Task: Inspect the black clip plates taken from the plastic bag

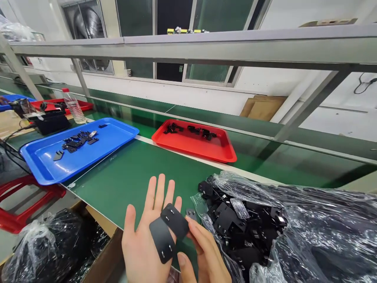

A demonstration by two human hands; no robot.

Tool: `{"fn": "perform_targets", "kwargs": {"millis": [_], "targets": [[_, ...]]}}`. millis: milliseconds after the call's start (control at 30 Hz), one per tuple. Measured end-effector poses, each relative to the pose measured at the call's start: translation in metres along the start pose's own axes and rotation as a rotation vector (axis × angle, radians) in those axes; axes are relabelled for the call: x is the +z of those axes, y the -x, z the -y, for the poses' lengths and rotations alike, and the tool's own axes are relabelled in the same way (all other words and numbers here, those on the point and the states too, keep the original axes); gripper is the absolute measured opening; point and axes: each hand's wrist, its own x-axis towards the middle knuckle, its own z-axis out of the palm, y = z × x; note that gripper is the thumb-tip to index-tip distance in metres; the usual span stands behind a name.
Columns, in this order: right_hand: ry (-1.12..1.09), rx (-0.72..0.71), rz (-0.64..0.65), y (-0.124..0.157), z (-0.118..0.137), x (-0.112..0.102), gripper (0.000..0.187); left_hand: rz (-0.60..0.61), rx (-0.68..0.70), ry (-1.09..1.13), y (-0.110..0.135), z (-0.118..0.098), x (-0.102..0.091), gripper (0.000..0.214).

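Observation:
My left hand lies palm up with its fingers stretched out over the green table. Two flat black plastic pieces with small slots rest on its palm and fingers. My right hand comes in from below right, its fingers pressed against the edge of the upper black piece. Right beside it, a clear plastic bag lies open and holds a heap of the same black pieces.
A blue tray with several black pieces sits at the left, a red tray with a few pieces behind. A water bottle, a bagged carton and a red stool stand at the left.

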Motion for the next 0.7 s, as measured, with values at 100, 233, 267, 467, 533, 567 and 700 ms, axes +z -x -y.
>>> {"fn": "perform_targets", "kwargs": {"millis": [100,233,267,467,533,567,700], "targets": [[-0.028,0.006,-0.004,0.001,-0.007,0.005,0.04,-0.005,0.101,-0.041,-0.002,0.002,-0.002,0.048],[0.043,-0.045,0.039,0.001,-0.013,0.008,0.046,0.078,0.164,-0.053,-0.006,0.003,-0.007,0.05],[0.048,-0.044,0.046,0.001,-0.015,0.008,0.048,0.098,0.165,-0.053,-0.007,0.002,-0.008,0.051],[-0.089,0.001,0.099,0.004,-0.023,0.012,0.056,0.123,0.177,-0.041,-0.008,-0.004,-0.009,0.052],[-0.184,0.052,0.076,0.005,-0.021,0.015,0.053,0.111,0.171,-0.036,-0.007,-0.006,-0.008,0.052],[-0.245,0.105,0.042,0.005,-0.018,0.018,0.049,0.109,0.174,-0.03,-0.007,-0.007,-0.008,0.052],[-0.451,0.451,-0.133,0.001,0.003,0.025,0.029,0.119,0.181,-0.018,-0.007,-0.008,-0.007,0.052]]}}
